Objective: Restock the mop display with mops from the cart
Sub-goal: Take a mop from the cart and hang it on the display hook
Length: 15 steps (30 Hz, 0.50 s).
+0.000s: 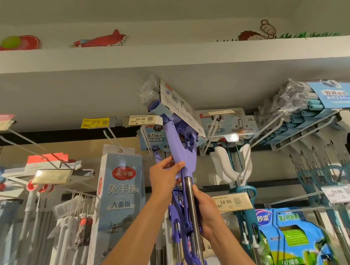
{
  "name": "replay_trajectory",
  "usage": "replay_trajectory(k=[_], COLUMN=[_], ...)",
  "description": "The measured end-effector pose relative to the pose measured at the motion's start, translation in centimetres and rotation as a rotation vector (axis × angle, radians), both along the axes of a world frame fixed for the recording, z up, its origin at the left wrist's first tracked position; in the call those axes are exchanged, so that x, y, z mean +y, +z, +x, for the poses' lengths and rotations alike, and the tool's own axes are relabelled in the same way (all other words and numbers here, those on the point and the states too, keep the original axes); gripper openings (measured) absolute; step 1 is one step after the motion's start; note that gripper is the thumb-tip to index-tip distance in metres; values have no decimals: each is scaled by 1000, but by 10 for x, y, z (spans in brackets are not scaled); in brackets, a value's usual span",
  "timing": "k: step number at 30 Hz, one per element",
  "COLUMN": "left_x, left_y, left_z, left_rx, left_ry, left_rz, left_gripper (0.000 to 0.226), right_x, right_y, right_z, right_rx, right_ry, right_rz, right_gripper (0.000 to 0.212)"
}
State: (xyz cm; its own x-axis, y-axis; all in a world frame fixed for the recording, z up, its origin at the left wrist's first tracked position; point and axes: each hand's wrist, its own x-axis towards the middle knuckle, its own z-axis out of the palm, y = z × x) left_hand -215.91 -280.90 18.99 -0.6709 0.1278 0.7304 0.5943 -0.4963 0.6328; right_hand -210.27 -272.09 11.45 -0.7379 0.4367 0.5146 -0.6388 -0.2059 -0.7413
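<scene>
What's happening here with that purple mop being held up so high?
A person is lifting a purple mop up to a store's hanging mop display. The left hand grips its purple plastic neck, and the right hand holds the steel pole lower down. The mop's packaged head is level with the hooks near the 59.90 price tag. Whether it's hooked yet isn't clear.

Purple mop (177,150) with steel handle, packaged head raised against the display hooks.
</scene>
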Motion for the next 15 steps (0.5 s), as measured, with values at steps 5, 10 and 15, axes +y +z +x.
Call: replay_trajectory(k=[5, 10, 15], left_x=[3, -4, -4], left_y=[-1, -4, -2], left_z=[-17, -34, -48], left_rx=[-79, -153, -170], left_ry=[-66, -121, -125], left_rz=[24, 33, 19], left_gripper=[29, 17, 26], right_x=[-4, -6, -4], right_y=[3, 8, 12], right_z=[-9, -24, -40], right_rx=[-15, -59, -65], right_ry=[-124, -214, -283], right_rz=[60, 205, 250], right_gripper=[35, 32, 37])
